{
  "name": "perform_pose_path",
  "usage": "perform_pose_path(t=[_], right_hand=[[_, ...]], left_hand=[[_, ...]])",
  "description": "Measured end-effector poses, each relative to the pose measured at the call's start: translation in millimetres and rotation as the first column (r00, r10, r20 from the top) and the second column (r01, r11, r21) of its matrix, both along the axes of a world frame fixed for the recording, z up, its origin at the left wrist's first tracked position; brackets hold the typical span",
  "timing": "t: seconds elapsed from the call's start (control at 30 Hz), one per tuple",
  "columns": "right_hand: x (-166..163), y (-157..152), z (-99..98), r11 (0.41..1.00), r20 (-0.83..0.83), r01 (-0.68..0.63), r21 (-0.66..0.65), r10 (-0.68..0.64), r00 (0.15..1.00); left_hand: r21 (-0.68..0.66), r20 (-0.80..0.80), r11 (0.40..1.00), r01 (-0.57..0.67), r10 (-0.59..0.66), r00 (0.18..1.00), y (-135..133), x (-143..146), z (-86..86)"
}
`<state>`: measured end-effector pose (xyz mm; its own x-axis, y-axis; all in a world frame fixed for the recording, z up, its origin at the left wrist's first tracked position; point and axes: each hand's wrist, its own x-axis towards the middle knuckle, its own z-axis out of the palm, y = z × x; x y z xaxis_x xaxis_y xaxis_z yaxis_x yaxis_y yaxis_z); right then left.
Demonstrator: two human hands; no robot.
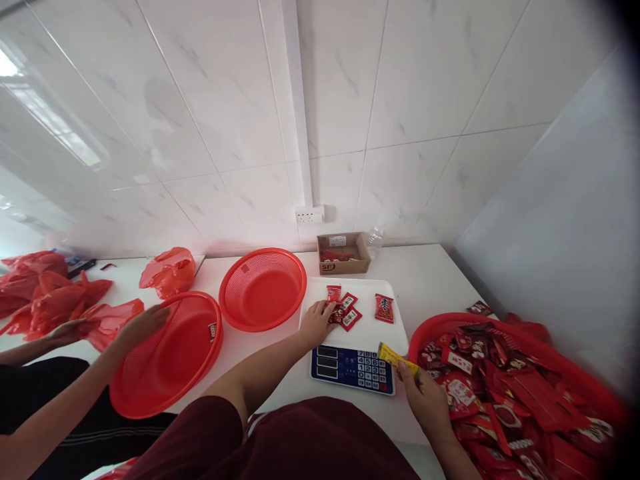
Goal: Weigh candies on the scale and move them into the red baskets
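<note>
My left hand [316, 323] reaches onto the white scale tray [367, 333], its fingers curled down over small red snack packets [349, 312]. Part of that little pile is hidden beneath the fingers. Apart from it, a single larger red packet [384, 308] lies on the right side of the tray. Between the fingers of my right hand [427, 400] is a slim yellow snack packet [397, 358], held over the front right corner of the scale. The scale's blue keypad panel [350, 370] faces me.
A red basket [425, 327] heaped with red packets stands at right. Behind the scale is a cardboard box [345, 267]. Red baskets [263, 321] [150, 393] stand to the left, where a co-worker's hands [145, 327] handle a red plastic bag [113, 323].
</note>
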<state>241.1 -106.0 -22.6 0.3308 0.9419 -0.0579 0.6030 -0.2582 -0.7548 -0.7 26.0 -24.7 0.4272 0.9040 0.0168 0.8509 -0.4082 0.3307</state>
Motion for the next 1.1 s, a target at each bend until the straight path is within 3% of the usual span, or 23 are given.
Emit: perform_pose_path(t=[0.13, 0.3, 0.47, 0.6, 0.83, 0.97, 1.03, 1.1], right_hand=[[0.3, -0.1, -1.7, 1.000, 0.017, -0.003, 0.003, 0.003, 1.000], [0.1, 0.9, -1.2, 0.999, 0.016, -0.010, 0.031, 0.010, 1.000], [-0.6, 1.8, 3.8, 0.999, 0.001, -0.022, 0.027, 0.022, 1.000], [-1.1, 1.4, 6.7, 0.999, -0.013, -0.017, 0.035, 0.017, 1.000], [-0.1, 1.5, 3.2, 0.999, -0.022, -0.017, 0.033, 0.018, 1.000], [0.9, 1.7, -0.3, 1.000, -0.033, -0.013, 0.027, 0.014, 0.999], [1.5, 2.3, -1.7, 0.999, -0.034, -0.021, 0.025, 0.022, 0.999], [1.9, 3.0, -2.5, 1.000, -0.041, -0.028, 0.013, 0.029, 0.999]], left_hand=[[0.055, -0.060, 0.997, 0.059, -0.055, 0.997, -5.8, -6.5, 0.6], [-0.103, 0.015, 0.993, 0.049, -0.048, 0.999, -7.6, -11.8, 12.0], [-0.144, 0.161, 0.986, -0.084, 0.107, 0.981, -4.9, -12.4, 21.4], [-0.143, 0.305, 0.958, -0.249, 0.282, 0.910, 0.6, -23.3, 28.6], [-0.124, 0.422, 0.835, -0.537, 0.533, 0.733, 24.8, -83.1, 48.8], [-0.132, 0.358, 0.803, -0.581, 0.585, 0.728, 31.5, -111.2, 46.3], [-0.113, 0.319, 0.793, -0.599, 0.600, 0.734, 32.5, -111.3, 40.8], [-0.025, 0.269, 0.825, -0.565, 0.550, 0.791, 32.3, -99.3, 35.2]])
